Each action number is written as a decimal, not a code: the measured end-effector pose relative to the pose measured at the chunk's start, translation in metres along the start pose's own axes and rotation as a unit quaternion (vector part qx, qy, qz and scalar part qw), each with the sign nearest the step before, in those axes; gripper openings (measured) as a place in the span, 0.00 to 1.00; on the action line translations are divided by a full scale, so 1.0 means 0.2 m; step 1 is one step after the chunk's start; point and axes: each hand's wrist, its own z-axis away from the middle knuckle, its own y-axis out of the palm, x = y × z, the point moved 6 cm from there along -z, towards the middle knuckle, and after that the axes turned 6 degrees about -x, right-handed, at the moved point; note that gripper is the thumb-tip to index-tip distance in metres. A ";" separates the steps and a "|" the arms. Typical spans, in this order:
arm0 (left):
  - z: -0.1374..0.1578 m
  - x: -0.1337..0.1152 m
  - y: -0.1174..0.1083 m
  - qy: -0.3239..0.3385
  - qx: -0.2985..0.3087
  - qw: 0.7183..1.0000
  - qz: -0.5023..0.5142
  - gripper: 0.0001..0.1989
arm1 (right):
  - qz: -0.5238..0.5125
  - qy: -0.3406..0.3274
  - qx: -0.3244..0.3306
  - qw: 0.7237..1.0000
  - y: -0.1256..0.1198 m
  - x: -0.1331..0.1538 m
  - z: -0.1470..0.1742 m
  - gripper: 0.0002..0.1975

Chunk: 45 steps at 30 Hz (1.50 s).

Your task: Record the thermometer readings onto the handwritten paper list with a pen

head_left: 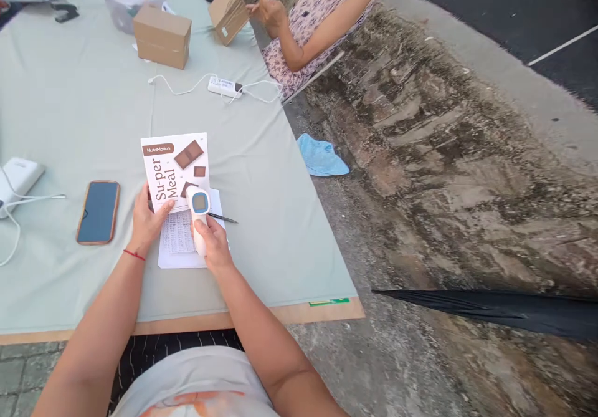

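White plastic in the curled fingers of the right hand (213, 242): a thermometer (200, 204), long axis running away from the body, grip end nearest, blue-rimmed screen at the far end. Past that far end, slightly leftward, the NutriMotion pack (174, 171), printed face up, its near right corner overlapped in view by the thermometer; contact between the two impossible to tell. Right hand nearer to that corner; at the opposite near corner, the left hand (147, 217), thumb over the face, fingers around the side, pinching the pack.

Beneath, papers (182, 261) and a dark pen (223, 218), tip out to the right. Well leftward, flat on the pale green tablecloth (275, 261), a phone (98, 212); beyond it, a white device (19, 180) with cables. Off the table's right edge, a blue cloth (323, 155) on the ground. Farther, a corded white strip (225, 86), then two cardboard boxes (161, 37), one tilted, near a seated co-worker (322, 24). Farthest right, dark paving (527, 12) with white lines.
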 end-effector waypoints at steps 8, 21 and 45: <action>-0.03 -0.03 -0.04 0.019 -0.004 1.000 -0.009 0.31 | 0.008 -0.059 -0.026 0.998 -0.12 0.15 0.09 0.21; -0.04 -0.04 -0.05 0.058 -0.026 0.994 -0.086 0.30 | 0.009 -0.112 -0.031 0.993 -0.23 0.29 0.22 0.23; 0.01 -0.03 -0.02 0.034 -0.026 0.997 -0.070 0.37 | 0.603 -0.225 -0.073 0.762 -0.47 0.04 -0.10 0.16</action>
